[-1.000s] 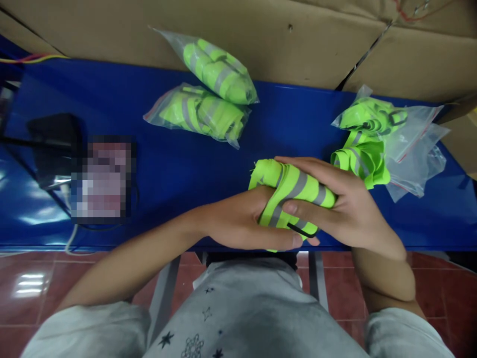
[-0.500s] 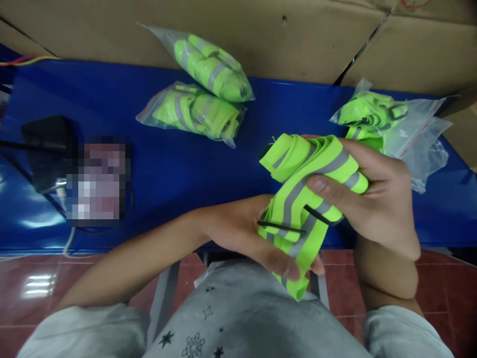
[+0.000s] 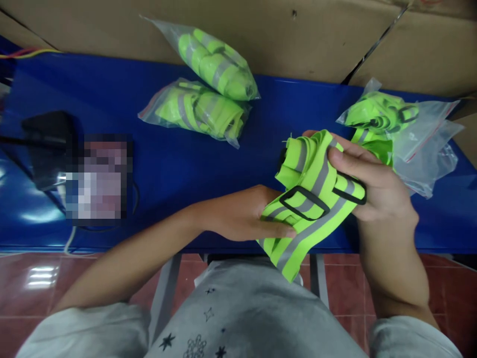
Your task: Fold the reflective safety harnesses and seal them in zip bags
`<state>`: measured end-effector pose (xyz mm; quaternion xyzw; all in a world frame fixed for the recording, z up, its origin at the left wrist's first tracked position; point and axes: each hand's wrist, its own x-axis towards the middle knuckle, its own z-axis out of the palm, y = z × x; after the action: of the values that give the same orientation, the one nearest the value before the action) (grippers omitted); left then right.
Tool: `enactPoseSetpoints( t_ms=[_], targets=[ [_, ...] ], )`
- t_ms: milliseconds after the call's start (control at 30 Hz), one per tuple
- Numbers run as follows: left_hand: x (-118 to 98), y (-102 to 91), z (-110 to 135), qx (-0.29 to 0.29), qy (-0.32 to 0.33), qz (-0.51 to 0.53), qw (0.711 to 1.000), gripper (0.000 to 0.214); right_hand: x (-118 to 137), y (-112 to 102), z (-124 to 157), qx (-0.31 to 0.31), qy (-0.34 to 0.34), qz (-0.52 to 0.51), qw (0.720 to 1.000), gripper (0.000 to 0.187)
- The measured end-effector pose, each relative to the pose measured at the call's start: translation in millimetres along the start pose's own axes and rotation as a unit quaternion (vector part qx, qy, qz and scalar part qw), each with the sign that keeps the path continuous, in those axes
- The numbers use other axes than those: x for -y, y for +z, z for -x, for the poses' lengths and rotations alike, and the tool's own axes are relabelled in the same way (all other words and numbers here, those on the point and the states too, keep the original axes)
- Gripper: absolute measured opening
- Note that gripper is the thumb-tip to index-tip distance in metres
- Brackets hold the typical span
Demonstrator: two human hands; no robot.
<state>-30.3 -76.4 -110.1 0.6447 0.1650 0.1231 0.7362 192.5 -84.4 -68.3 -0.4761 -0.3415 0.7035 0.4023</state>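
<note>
Both hands hold one folded bundle of neon-yellow reflective strap [image 3: 316,231] with grey stripes, above the front edge of the table. My left hand [image 3: 257,216] grips its lower left part, thumb on top and the other fingers hidden beneath. My right hand [image 3: 372,174] is closed round the upper right side, thumb pressed on the folds. A black rectangular buckle [image 3: 303,203] lies over the middle of the strap. Close to my right fingers is a second black buckle [image 3: 349,189]. One strap end hangs down toward my lap.
Two clear bags of rolled straps, an upper one [image 3: 219,64] and a lower one [image 3: 197,109], lie at the back of the blue table [image 3: 179,169]. More bagged straps [image 3: 376,112] and clear zip bags [image 3: 428,144] are at right. A black object with cables [image 3: 48,149] stands left.
The strap bundle has turned in my hands, so both buckles now face up more fully. My left thumb has moved up along it, and my right hand has shifted slightly right.
</note>
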Motion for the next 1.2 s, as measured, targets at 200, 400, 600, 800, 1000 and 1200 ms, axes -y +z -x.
enactPoseSetpoints(
  t_ms=[200,400,600,800,1000,1200],
  targets=[
    [8,7.5,-2,-0.032,0.005,0.053,0.998,0.020,-4,3,-3,-0.014,-0.015,0.004,1.000,0.026],
    [2,7.5,-3,0.023,-0.080,0.235,0.969,0.027,-4,1,-4,-0.046,-0.058,0.047,0.996,0.026],
    [4,13.0,-8,-0.044,-0.069,0.168,0.982,0.035,-6,2,-7,-0.024,-0.026,0.030,0.999,0.030],
    [3,5.3,-5,-0.070,0.017,0.003,0.997,0.026,-9,1,-10,0.021,0.053,0.022,0.998,0.031],
    [6,1.2,-1,-0.081,0.034,-0.036,0.995,0.026,-24,4,-14,0.016,0.038,0.087,0.995,0.033],
    [7,-0.6,-3,-0.087,0.033,-0.015,0.996,0.025,-23,1,-7,-0.061,-0.187,0.301,0.933,0.023]
  ],
)
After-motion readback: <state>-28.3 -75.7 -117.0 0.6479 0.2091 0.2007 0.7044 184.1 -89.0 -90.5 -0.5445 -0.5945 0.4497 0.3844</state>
